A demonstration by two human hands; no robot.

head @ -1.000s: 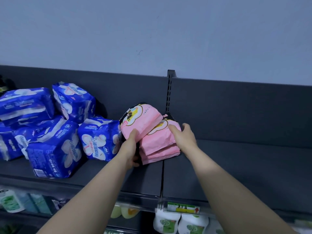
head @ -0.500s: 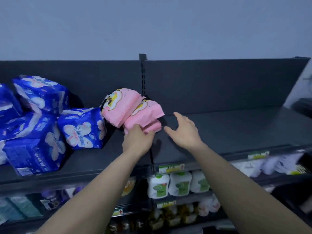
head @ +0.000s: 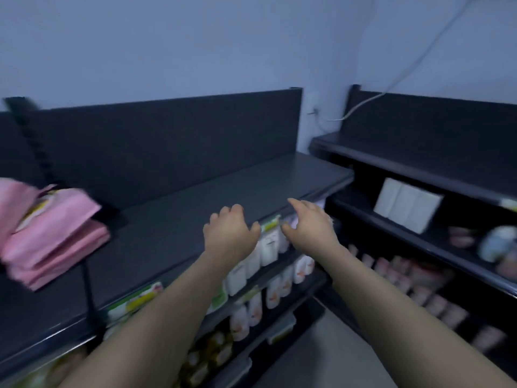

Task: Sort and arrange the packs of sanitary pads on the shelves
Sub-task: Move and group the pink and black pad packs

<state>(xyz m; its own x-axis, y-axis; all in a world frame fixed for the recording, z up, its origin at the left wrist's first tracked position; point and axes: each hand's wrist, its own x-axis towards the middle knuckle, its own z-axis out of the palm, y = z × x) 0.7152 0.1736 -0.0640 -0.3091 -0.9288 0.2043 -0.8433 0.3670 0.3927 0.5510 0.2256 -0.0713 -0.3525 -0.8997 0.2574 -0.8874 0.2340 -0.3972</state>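
Swinging to the right, the head view has left the pink packs [head: 53, 233] at its far left edge. They lie stacked on the top shelf [head: 195, 214], where both hands were touching them a second ago. Both hands have let go and come away. The left hand [head: 229, 233] hovers over the shelf's front lip with its fingers loosely curled round nothing. The right hand [head: 310, 228] is just beside it, fingers spread and relaxed, equally bare. The blue packs that stood left of the pink ones have dropped out of frame altogether.

My reading is that the pink stack counts as placed and the person is now looking for the next packs, or for space (the long bare stretch of shelf to the right looks a likely spot).

Much is hard to make out. Motion blur smears the whole picture, so the print on the pink packs is unreadable and their left side is cut off. How many are in the stack I cannot tell. The white pouches [head: 268, 247] on the lower shelf are partly hidden behind the forearms. On the side rack, the white block [head: 407, 205] and the pinkish items below it are too blurred to identify as pads or anything else.
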